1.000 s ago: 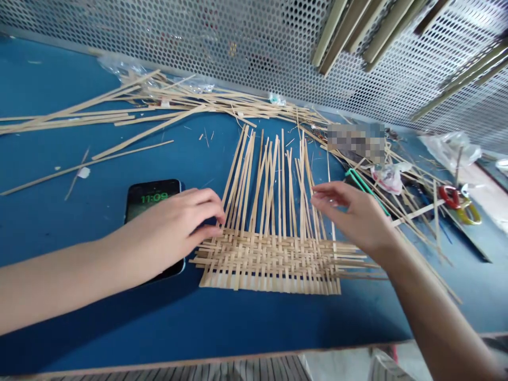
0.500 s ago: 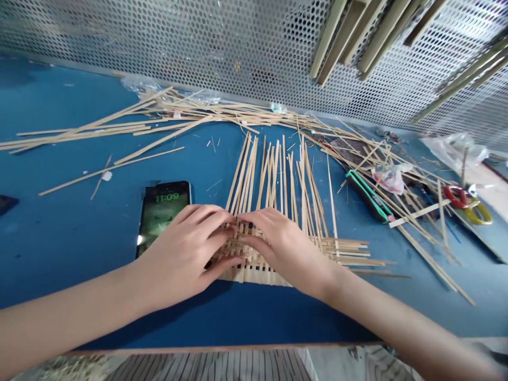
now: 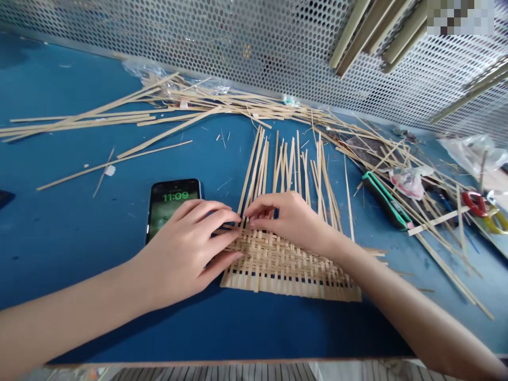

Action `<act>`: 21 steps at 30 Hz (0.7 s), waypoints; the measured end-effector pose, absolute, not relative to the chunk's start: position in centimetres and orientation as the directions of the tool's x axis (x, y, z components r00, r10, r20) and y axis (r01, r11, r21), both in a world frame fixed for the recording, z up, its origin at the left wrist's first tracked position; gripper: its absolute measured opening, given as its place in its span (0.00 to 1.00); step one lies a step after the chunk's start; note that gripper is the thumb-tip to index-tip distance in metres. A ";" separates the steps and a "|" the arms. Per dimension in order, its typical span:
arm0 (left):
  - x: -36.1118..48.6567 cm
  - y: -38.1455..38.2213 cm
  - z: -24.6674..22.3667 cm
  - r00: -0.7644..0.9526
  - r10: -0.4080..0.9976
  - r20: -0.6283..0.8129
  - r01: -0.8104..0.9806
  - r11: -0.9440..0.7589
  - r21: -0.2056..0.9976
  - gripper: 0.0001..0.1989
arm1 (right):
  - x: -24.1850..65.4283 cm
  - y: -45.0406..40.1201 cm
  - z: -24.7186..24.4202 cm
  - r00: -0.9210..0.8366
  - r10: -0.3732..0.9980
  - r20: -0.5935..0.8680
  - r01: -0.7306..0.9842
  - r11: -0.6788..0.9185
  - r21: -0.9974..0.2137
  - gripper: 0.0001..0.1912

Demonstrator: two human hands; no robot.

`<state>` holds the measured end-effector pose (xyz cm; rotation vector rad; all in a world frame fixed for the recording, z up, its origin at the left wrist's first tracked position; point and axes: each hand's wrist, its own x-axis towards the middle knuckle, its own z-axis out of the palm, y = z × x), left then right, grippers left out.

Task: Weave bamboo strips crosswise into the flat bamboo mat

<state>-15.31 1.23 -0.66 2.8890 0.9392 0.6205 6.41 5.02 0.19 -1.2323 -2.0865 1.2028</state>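
Observation:
A partly woven mat of pale flat strips (image 3: 293, 264) lies on the blue table, its loose upright strips (image 3: 293, 164) pointing away from me. My left hand (image 3: 194, 243) rests on the mat's left edge with its fingers apart. Near the mat's upper left edge, my right hand (image 3: 281, 214) is closed, thumb and fingertips pressed together at the base of the leftmost uprights; what they pinch is too small to make out. The fingertips of both hands almost meet. Partly behind my left hand lies a phone (image 3: 174, 198).
Long loose strips (image 3: 222, 103) lie along the back of the blue table (image 3: 99, 227) below a perforated metal panel (image 3: 198, 47). To the right are a green and black cutter (image 3: 387, 203), crumpled plastic (image 3: 410, 180) and red and yellow handles (image 3: 486, 209).
My right hand has lifted off the weave to its upper edge and its fingers have closed, uncovering more of the mat. My left hand stays about where it was. The view has shifted slightly.

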 end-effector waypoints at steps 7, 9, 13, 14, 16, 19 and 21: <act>-15.4 1.3 -0.9 0.755 0.554 0.350 0.533 -0.830 0.165 0.10 | 6.2 5.2 0.3 -0.498 0.857 -0.134 0.472 0.138 -0.871 0.08; -15.3 1.3 -0.8 0.751 0.564 0.343 0.541 -0.823 0.170 0.11 | 6.2 5.2 0.3 -0.495 0.857 -0.142 0.476 0.131 -0.869 0.08; -15.0 1.2 -0.7 0.744 0.560 0.365 0.538 -0.826 0.171 0.12 | 6.2 5.0 0.1 -0.519 0.850 -0.086 0.483 0.208 -0.851 0.09; -15.0 1.2 -0.7 0.738 0.563 0.371 0.540 -0.823 0.174 0.11 | 6.2 4.9 0.1 -0.531 0.846 -0.056 0.482 0.247 -0.841 0.09; -14.9 1.2 -0.7 0.737 0.560 0.378 0.538 -0.825 0.173 0.11 | 6.2 4.8 0.0 -0.561 0.828 0.002 0.476 0.324 -0.818 0.09; -15.0 1.2 -0.7 0.741 0.566 0.360 0.545 -0.821 0.170 0.10 | 6.1 4.6 0.1 -0.591 0.806 0.028 0.474 0.375 -0.797 0.09; -15.1 1.1 -0.7 0.748 0.569 0.341 0.546 -0.820 0.171 0.10 | 6.1 4.5 0.3 -0.588 0.809 0.010 0.477 0.357 -0.803 0.10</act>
